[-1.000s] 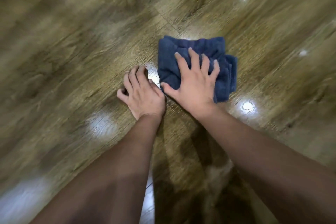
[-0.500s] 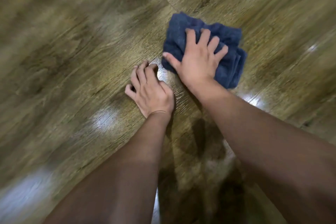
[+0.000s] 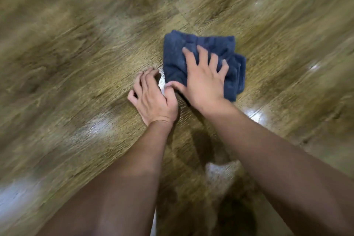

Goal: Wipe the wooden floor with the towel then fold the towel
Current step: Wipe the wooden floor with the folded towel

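Note:
A dark blue towel (image 3: 208, 48), bunched into a rough folded pad, lies on the glossy wooden floor (image 3: 86, 53) just above the middle of the view. My right hand (image 3: 204, 80) presses flat on the towel's near half, fingers spread and straight. My left hand (image 3: 152, 97) rests on the bare floor just left of the towel, fingers bent with the tips on the wood, holding nothing. The thumbs of both hands nearly touch.
Brown wood-grain planks fill the whole view, with bright light reflections at the left and right. Both of my forearms reach in from the bottom edge. A dim pale patch (image 3: 220, 176) shows low between my arms.
My right hand slid the towel away and slightly right, then back toward me and the left hand. The left hand stayed planted on the floor.

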Demonstrator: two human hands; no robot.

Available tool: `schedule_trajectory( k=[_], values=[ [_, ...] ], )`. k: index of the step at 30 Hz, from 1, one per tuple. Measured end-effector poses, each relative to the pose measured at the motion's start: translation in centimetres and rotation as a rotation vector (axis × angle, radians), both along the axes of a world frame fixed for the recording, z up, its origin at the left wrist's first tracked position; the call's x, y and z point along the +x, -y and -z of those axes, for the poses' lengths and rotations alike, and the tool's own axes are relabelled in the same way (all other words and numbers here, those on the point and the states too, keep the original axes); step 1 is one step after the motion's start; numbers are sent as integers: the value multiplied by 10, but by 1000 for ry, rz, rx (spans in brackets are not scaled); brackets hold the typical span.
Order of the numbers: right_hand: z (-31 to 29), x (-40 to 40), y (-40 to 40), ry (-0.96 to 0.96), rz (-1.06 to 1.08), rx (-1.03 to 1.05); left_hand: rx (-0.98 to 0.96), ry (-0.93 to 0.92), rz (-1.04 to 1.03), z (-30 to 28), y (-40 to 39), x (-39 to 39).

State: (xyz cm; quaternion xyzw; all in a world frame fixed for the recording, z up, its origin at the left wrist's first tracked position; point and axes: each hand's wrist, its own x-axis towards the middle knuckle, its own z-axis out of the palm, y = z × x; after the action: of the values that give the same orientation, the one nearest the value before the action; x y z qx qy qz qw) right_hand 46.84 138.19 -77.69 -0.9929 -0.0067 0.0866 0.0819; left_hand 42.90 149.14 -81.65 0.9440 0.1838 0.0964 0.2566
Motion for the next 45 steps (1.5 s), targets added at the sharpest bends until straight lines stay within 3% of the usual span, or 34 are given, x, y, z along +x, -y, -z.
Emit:
schedule_trajectory(
  k=[6,17,24,34,42,45],
  values=[
    [5,-39,13,-23,-45,-10,2,25,16,1,1,-2],
    [18,57,-47,61,174,-37,-12,29,-10,1,1,0],
    [16,75,-44,27,75,-21,-18,43,-1,3,-1,0],
    [8,-24,3,31,-211,-55,-45,93,22,1,-3,-3],
    [23,12,-3,34,-317,-188,7,9,27,1,-1,-2],
    [23,34,-6,33,-261,-158,32,21,28,2,1,-3]
  ],
)
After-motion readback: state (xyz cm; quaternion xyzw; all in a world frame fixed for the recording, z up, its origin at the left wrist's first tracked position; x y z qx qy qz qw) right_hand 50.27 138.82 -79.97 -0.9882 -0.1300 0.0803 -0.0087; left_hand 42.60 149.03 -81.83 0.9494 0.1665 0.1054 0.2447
